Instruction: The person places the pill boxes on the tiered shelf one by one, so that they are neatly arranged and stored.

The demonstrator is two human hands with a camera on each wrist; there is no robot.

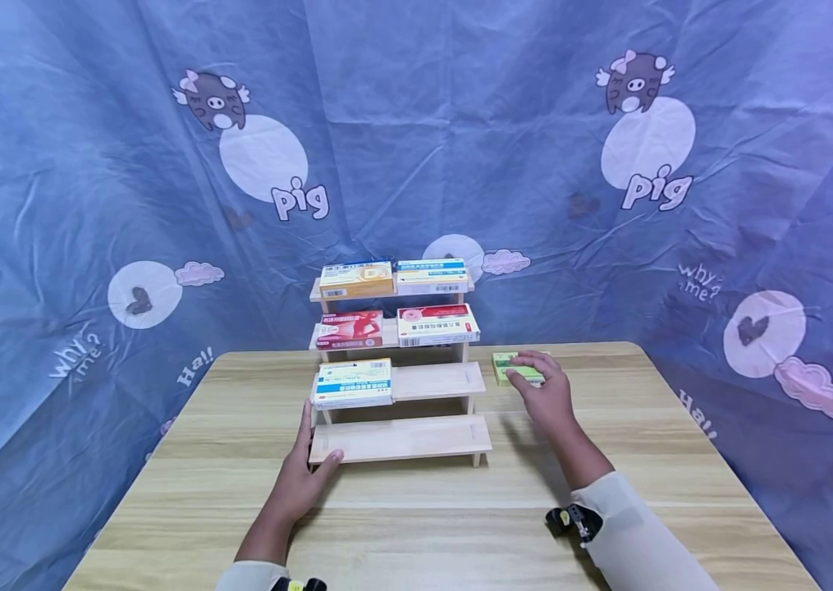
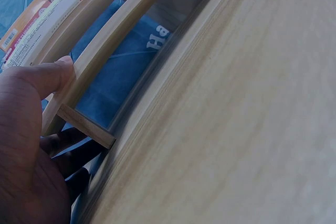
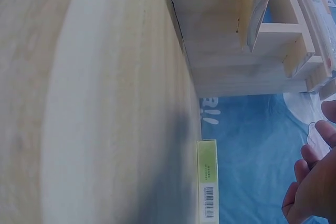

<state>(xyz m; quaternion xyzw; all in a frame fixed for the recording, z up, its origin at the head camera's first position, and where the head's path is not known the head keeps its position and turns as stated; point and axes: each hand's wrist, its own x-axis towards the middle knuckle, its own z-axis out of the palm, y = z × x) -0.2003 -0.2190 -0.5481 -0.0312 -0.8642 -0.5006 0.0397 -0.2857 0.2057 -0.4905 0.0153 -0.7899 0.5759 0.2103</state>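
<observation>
My left hand (image 1: pixel 298 484) grips the left end of a wooden stepped shelf (image 1: pixel 401 439), thumb on the lowest step and fingers along its side. In the left wrist view the thumb (image 2: pixel 58 74) lies on that step's edge, with the other fingers behind the short leg. My right hand (image 1: pixel 545 394) hovers over a green medicine box (image 1: pixel 502 367) lying to the right of the shelf. From the right wrist, a gap shows between the loosely bent fingers (image 3: pixel 310 153) and the box (image 3: pixel 208 169), which rests on the table.
Medicine boxes stand on the shelf: a yellow-white one (image 1: pixel 355 281) and a blue-white one (image 1: pixel 431 277) on top, a pink-red one (image 1: pixel 350 330) and a red-white one (image 1: pixel 438 325) below, another white-blue one (image 1: pixel 353 384) on the third step. A blue curtain (image 1: pixel 416 164) hangs behind the table (image 1: pixel 416 533).
</observation>
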